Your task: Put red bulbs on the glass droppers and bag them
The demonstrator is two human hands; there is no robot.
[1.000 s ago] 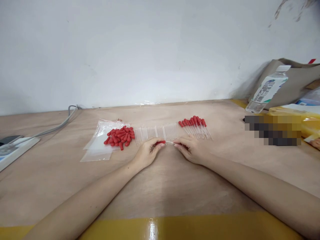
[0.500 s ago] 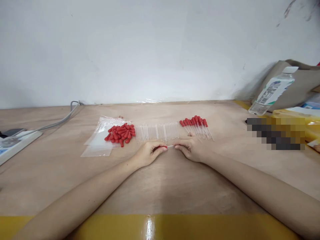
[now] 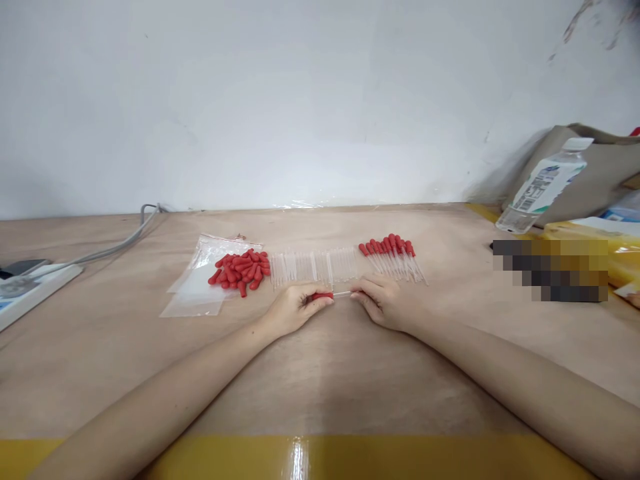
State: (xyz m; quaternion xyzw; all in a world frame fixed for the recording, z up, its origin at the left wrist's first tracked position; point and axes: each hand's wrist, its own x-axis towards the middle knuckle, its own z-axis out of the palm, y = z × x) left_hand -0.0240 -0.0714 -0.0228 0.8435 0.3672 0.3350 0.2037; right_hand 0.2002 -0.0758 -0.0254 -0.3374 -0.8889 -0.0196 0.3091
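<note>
My left hand (image 3: pixel 295 309) pinches a red rubber dropper bulb (image 3: pixel 323 295) between thumb and fingers. A clear dropper tube (image 3: pixel 343 293) lies level between the hands, its left end at the bulb's mouth. My right hand (image 3: pixel 383 301) is closed on the other end of that tube. Just beyond the hands lies a row of clear tubes (image 3: pixel 313 264). To its left is a pile of loose red bulbs (image 3: pixel 240 269), partly on clear plastic bags (image 3: pixel 193 293). Droppers with red bulbs fitted (image 3: pixel 393 252) lie together at the right. Whether the tube sits inside the bulb I cannot tell.
A white power strip (image 3: pixel 40 293) with a grey cable (image 3: pixel 115 245) is at the left edge. At the right, a plastic bottle (image 3: pixel 545 187) leans against a grey-brown bag (image 3: pixel 600 177), near yellow packaging (image 3: pixel 580 233). A pale wall (image 3: pixel 300 100) stands behind the table.
My right hand has shifted very slightly right, and a little more of the clear tube and the red bulb shows between the hands. The view has tilted slightly.
</note>
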